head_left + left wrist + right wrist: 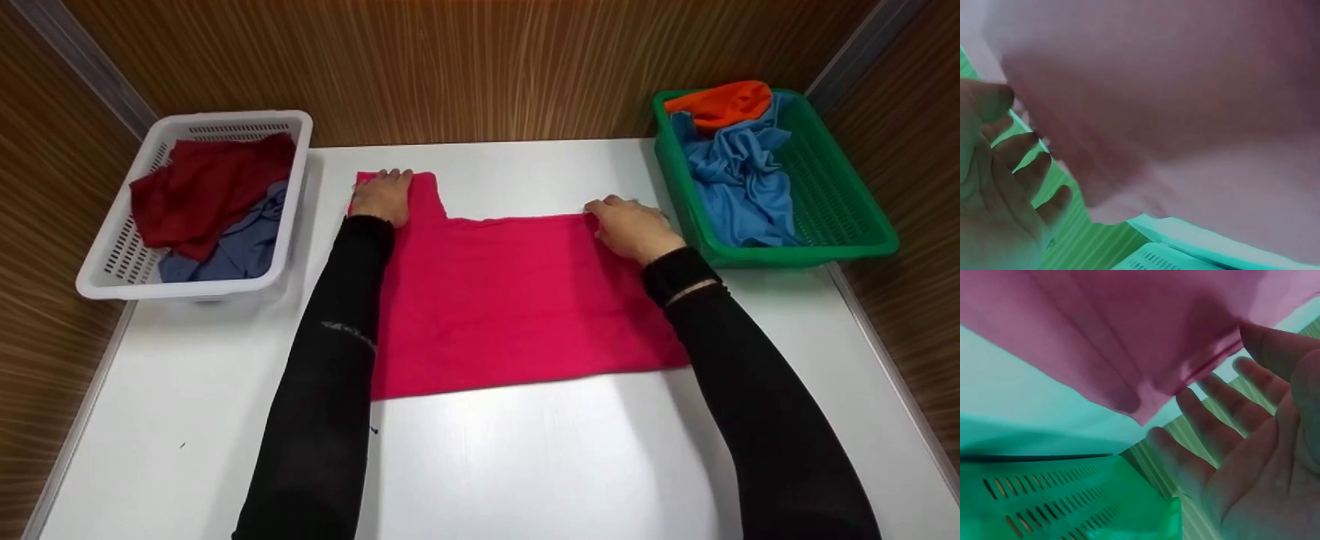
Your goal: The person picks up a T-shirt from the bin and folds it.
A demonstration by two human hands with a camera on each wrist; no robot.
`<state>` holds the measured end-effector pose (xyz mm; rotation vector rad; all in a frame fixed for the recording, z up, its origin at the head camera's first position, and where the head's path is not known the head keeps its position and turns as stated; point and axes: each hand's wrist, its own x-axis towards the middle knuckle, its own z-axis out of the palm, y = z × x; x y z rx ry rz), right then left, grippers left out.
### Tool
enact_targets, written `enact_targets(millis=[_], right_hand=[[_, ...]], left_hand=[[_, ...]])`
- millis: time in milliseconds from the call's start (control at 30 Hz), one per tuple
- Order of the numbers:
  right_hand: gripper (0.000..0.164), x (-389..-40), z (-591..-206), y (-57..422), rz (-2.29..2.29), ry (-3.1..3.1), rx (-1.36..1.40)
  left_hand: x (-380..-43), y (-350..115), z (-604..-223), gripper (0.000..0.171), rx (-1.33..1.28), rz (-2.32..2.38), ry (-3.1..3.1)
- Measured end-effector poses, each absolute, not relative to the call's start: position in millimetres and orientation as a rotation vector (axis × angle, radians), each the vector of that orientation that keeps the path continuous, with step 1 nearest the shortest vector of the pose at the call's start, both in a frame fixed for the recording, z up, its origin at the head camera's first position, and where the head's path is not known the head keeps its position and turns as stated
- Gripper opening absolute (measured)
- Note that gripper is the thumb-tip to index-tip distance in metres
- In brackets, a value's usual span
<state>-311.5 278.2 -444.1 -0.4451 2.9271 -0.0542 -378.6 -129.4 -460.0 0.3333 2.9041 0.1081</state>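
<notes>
A bright pink garment (517,300), laid flat and folded, has a short sleeve-like part jutting out at its top left. On that part rests my left hand (381,199), fingers stretched away from me. The left wrist view shows the hand (1005,174) along the cloth's edge, thumb and fingers apart. At the garment's top right edge, my right hand (634,227) touches the cloth with its fingertips. In the right wrist view, the thumb (1275,346) meets the edge and the other fingers spread loosely beside it. Stitched hem lines show near the corner there.
To the left stands a white basket (281,255) with dark red cloth (214,195) and grey-blue cloth (240,244). A green basket (847,172) close by my right hand holds blue cloth (742,180) and orange cloth (724,103). Wood-patterned panels (480,75) enclose the white table (510,465).
</notes>
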Motion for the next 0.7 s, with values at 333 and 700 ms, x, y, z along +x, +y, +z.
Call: enact_targets(millis=[333, 700], right_hand=[[0.021, -322, -457, 282, 0.020, 3.147, -0.548], [0.013, -337, -458, 279, -0.043, 3.213, -0.393]], left_hand=[[-391, -132, -453, 0.043, 0.340, -0.062, 3.005], [-406, -130, -433, 0.047, 0.375, -0.114, 3.118]])
